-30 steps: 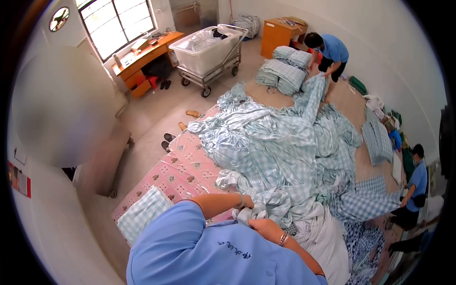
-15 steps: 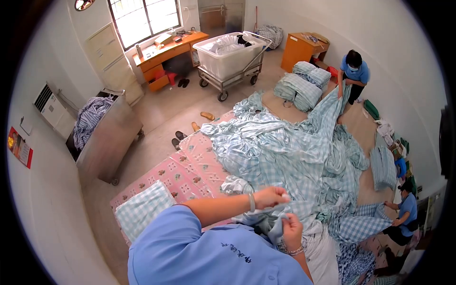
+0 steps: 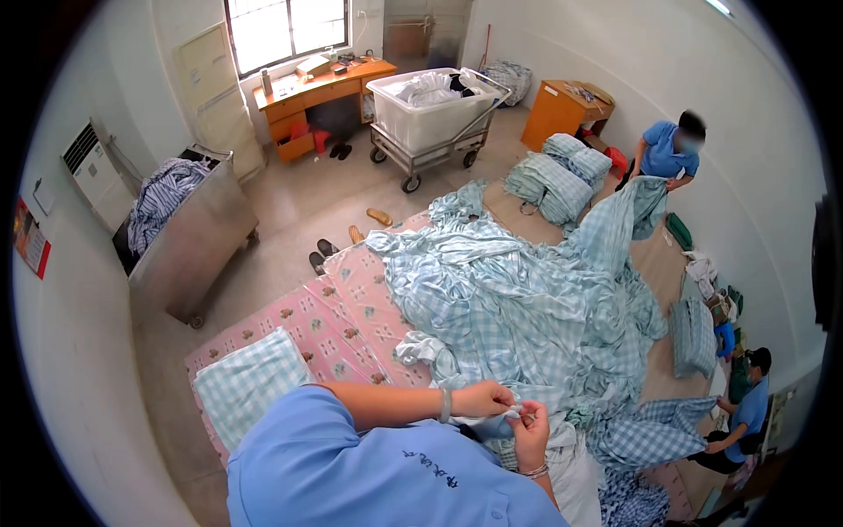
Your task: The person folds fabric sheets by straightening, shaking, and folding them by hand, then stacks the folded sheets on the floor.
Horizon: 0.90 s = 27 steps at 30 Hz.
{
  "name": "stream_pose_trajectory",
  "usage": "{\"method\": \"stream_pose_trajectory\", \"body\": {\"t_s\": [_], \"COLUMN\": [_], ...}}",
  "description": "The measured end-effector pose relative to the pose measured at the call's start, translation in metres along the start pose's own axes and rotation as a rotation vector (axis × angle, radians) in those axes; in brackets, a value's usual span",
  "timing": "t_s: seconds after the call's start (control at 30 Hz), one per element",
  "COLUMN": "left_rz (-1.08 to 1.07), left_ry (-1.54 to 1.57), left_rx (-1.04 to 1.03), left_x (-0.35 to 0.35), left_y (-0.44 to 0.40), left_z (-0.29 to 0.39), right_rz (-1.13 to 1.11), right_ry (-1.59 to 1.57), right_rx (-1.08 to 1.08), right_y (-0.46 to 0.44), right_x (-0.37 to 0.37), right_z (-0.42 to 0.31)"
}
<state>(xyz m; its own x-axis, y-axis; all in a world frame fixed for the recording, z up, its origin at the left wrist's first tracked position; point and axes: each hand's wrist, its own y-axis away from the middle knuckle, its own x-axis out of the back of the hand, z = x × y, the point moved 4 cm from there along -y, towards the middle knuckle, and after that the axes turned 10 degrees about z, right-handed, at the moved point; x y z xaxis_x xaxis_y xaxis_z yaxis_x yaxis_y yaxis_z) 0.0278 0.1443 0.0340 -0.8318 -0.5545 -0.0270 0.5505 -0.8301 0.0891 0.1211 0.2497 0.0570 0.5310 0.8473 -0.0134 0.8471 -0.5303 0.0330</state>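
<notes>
My left hand (image 3: 486, 400) reaches in from the left, its fingers pinched at the edge of a pale blue cloth (image 3: 499, 428). My right hand (image 3: 530, 432) is close beside it, thumb and fingers closed on the same cloth edge. Most of this cloth hangs below my hands, partly hidden by my blue shirt. Just beyond my hands lies a big loose heap of green-and-white checked sheets (image 3: 492, 290). A crumpled whitish cloth (image 3: 426, 351) is near my left wrist. White cloth (image 3: 575, 479) lies to the right of my right hand.
A folded checked sheet (image 3: 255, 382) lies on the pink mat (image 3: 294, 321). Two co-workers, one person (image 3: 667, 154) at the back right and another person (image 3: 746, 408) at the right, hold checked cloth. A white tub cart (image 3: 421, 123) and a metal cart (image 3: 193, 250) stand beyond.
My hands have come together, the left moving down toward the right, at the cloth's edge. The far co-worker has raised the sheet higher. The view has shifted slightly.
</notes>
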Motion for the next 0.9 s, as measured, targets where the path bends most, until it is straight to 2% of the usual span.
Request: {"method": "stream_pose_trajectory", "body": {"t_s": [0.13,0.17,0.23,0.27,0.33,0.43,0.5,0.57,0.73,0.8,0.83,0.87,0.9], "left_rz": [-0.03,-0.023,-0.015,0.025,0.067,0.066,-0.028,0.055,0.333,0.381,0.436,0.464,0.45], "left_ry": [-0.076,-0.102,-0.126,-0.12,-0.114,-0.038,-0.406,-0.446,-0.671,-0.726,-0.78,-0.83,-0.83], "left_rx": [-0.03,-0.09,-0.147,-0.172,-0.194,-0.258,-0.425,-0.395,-0.268,-0.232,-0.197,-0.18,-0.181], "left_x": [0.004,0.004,0.003,0.004,0.007,0.012,0.012,0.016,0.05,0.06,0.068,0.076,0.081], "left_y": [0.009,0.011,0.016,0.018,0.02,0.022,0.029,0.026,0.015,0.016,0.016,0.016,0.016], "left_z": [0.012,0.017,0.026,0.03,0.029,0.017,0.013,-0.004,-0.045,-0.051,-0.054,-0.06,-0.063], "right_rz": [-0.177,-0.178,-0.214,-0.215,-0.219,-0.146,-0.134,-0.121,0.092,0.267,0.296,0.461,0.502], "right_ry": [0.04,0.042,-0.001,0.0,0.119,0.126,0.166,0.205,0.09,0.21,0.251,0.261,0.306], "right_rx": [-0.075,-0.075,-0.255,-0.257,-0.109,-0.058,-0.01,0.036,0.362,0.59,0.647,0.693,0.72], "right_y": [-0.003,-0.003,0.0,0.001,-0.001,-0.003,-0.004,-0.005,-0.005,-0.001,0.005,0.012,0.017], "right_x": [0.001,0.001,-0.001,-0.002,-0.003,-0.008,-0.01,-0.012,0.008,0.041,0.06,0.079,0.1], "right_z": [0.011,0.01,0.012,0.011,0.004,-0.007,-0.019,-0.034,-0.122,-0.156,-0.177,-0.196,-0.212]}}
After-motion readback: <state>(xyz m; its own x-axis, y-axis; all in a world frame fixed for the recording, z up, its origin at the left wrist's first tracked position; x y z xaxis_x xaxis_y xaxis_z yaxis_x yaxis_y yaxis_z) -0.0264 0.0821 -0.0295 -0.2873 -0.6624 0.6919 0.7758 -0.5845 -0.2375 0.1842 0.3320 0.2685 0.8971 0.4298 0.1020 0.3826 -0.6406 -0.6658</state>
